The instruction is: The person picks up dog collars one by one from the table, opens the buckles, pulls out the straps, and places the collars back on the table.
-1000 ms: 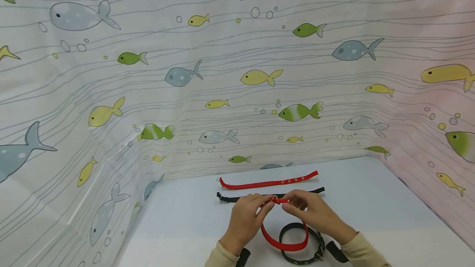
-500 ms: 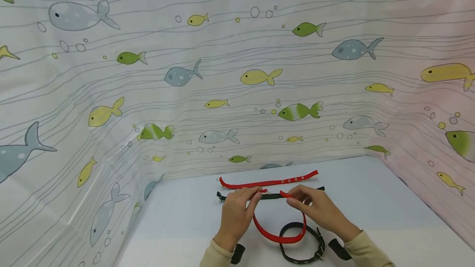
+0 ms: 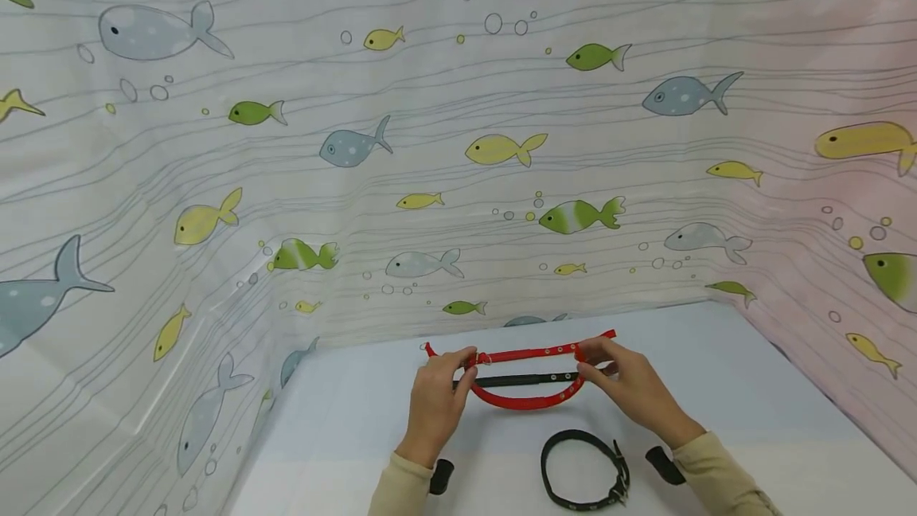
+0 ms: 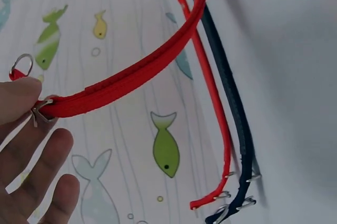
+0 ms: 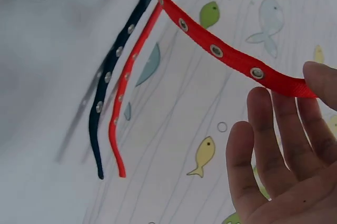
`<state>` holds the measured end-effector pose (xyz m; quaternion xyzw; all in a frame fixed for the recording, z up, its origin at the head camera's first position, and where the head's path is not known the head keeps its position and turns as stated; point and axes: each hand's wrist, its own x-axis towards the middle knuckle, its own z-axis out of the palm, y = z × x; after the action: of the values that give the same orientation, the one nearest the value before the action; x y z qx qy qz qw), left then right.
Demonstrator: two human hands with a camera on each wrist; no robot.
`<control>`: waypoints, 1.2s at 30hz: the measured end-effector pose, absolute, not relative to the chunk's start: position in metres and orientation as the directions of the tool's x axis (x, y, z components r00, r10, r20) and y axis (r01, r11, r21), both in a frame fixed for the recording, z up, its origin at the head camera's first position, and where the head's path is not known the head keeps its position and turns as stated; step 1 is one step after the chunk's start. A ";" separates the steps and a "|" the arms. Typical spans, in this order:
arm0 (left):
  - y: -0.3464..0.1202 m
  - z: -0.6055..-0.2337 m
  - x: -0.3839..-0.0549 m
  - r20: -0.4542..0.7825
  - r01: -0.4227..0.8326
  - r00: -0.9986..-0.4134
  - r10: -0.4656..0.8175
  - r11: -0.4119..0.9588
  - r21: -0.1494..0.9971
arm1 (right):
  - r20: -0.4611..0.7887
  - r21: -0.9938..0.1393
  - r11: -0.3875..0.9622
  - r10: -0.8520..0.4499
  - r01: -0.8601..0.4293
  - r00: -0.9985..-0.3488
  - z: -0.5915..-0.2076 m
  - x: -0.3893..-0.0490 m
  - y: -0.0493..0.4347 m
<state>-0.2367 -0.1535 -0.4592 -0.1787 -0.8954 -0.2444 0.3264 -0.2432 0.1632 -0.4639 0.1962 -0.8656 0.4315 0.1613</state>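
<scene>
A red collar hangs in a sagging curve between my two hands, above the table. My left hand pinches its buckle end; the metal buckle and a D-ring show in the left wrist view. At the other end, my right hand pinches the tip between thumb and fingers. Metal eyelets run along that half of the strap. The collar is unfastened, its ends well apart. Behind it, a second red collar and a black collar lie stretched out, partly covered by the hands.
On the white table, a black collar lies buckled into a ring, nearer to me. Fish-patterned sheeting rises behind the table and along both sides. Dark bands sit at my wrists.
The red collar's ends came apart at the buckle. My hands then moved away from each other, left hand leftward and right hand rightward, lifting the collar up and away from the black ring.
</scene>
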 end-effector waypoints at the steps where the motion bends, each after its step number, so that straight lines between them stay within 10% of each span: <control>1: -0.154 -0.461 -0.238 0.666 0.472 -0.729 0.158 0.821 0.321 | 0.439 -0.688 0.552 -0.200 -0.471 -0.876 -0.465 -0.244 0.164; 22: -0.191 -0.488 -0.245 0.700 0.309 -0.701 0.136 0.943 0.126 | 0.254 -0.596 0.741 -0.191 -0.310 -0.948 -0.484 -0.254 0.199; 36: -0.210 -0.506 -0.238 0.565 0.093 -0.822 0.074 0.996 0.006 | 0.026 -0.494 0.856 -0.163 -0.155 -0.986 -0.505 -0.260 0.226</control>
<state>-0.2383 -0.2100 -0.5055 -0.0437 -0.9542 -0.0166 0.2954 -0.2603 0.2256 -0.5048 0.0825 -0.9632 0.2556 -0.0085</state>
